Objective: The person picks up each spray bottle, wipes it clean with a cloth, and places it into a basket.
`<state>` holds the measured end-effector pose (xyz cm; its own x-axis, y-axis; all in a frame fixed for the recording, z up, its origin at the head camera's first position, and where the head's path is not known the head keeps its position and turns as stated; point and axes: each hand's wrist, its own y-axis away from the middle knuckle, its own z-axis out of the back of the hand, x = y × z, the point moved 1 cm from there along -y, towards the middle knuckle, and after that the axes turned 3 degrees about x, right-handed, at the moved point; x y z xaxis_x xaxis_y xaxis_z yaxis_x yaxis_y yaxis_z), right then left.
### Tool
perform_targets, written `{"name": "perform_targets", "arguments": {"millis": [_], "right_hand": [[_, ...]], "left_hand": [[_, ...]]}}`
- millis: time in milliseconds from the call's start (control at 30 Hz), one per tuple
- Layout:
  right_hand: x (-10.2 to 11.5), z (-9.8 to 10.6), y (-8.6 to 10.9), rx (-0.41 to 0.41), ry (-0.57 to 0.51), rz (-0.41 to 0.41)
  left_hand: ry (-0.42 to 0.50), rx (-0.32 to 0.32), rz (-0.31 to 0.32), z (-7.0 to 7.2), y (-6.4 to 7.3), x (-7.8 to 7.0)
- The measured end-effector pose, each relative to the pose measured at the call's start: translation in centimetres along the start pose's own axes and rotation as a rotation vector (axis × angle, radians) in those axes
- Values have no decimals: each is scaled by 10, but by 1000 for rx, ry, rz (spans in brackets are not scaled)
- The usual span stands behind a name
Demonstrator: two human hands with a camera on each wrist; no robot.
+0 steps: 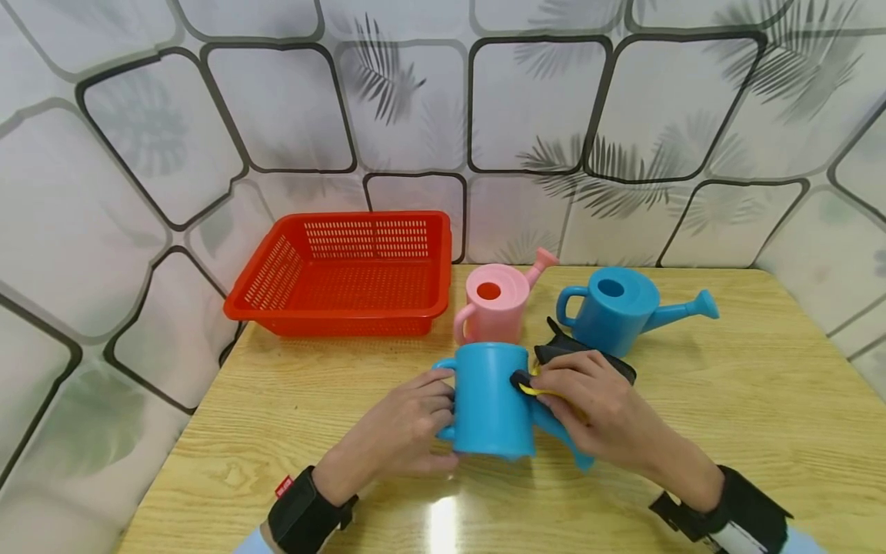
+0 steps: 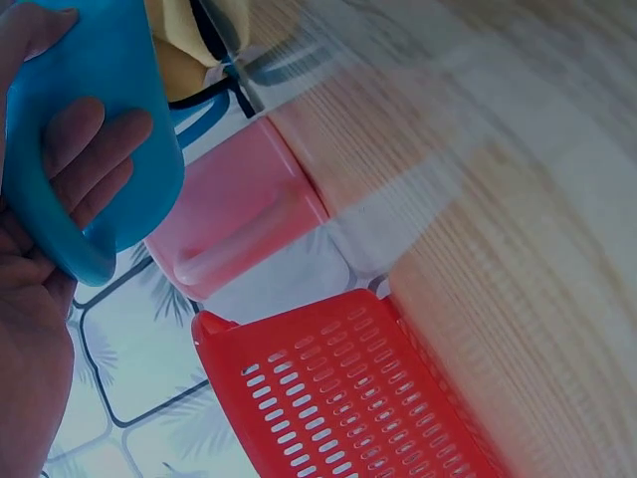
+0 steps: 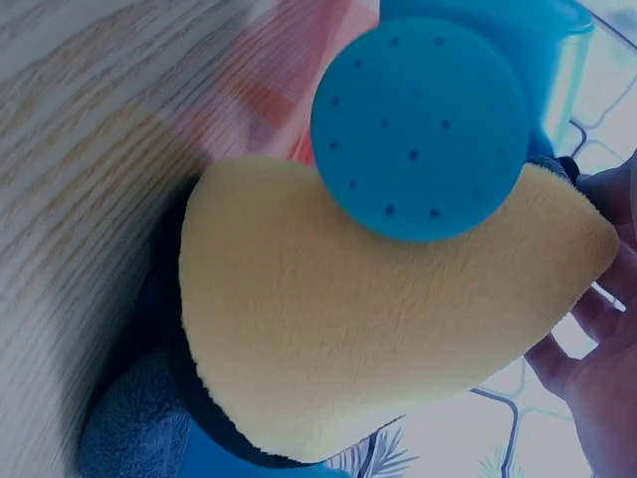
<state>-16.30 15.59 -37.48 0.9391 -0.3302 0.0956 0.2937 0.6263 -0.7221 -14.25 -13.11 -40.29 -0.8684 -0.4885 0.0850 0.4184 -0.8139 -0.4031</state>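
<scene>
Nearest, a black band (image 1: 308, 512) circles the left wrist and another black band (image 1: 751, 508) the right. Both hands are busy: the left hand (image 1: 415, 423) grips the front blue watering can (image 1: 491, 400) by its handle, fingers passed through the loop, while the right hand (image 1: 602, 404) pinches a yellow-and-black cloth (image 3: 368, 309) against the can's side. That can sits low in the middle of the view, tilted so its spout slants down toward the near right — its interior is out of sight. In the right wrist view, the spout's perforated blue head overlaps the cloth's yellow face. Dark fabric (image 1: 551, 350) shows just behind the right hand. Farther back on the wood-grained surface (image 1: 727, 400), a pink watering can (image 1: 498, 319) stands upright, its round opening showing a red-toned interior. To its right is another blue can (image 1: 609, 323), whose opening shows only dark blue inside. At the back left, a red basket (image 1: 346, 325) displays its slotted walls and red floor — beyond rises a leaf-patterned wall covering (image 1: 408, 100).
</scene>
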Motion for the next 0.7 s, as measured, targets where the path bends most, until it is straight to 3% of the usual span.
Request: {"name": "perform_targets", "arguments": {"millis": [200,433,700], "right_hand": [[10,1,2,83,-62,19],[18,0,2,132,-125,104],[22,1,3,184,-165,112]], "left_hand": [[-5,2,11,0,2,5],[0,3,22,1,4,10],[10,-5,26,1,5,12]]}}
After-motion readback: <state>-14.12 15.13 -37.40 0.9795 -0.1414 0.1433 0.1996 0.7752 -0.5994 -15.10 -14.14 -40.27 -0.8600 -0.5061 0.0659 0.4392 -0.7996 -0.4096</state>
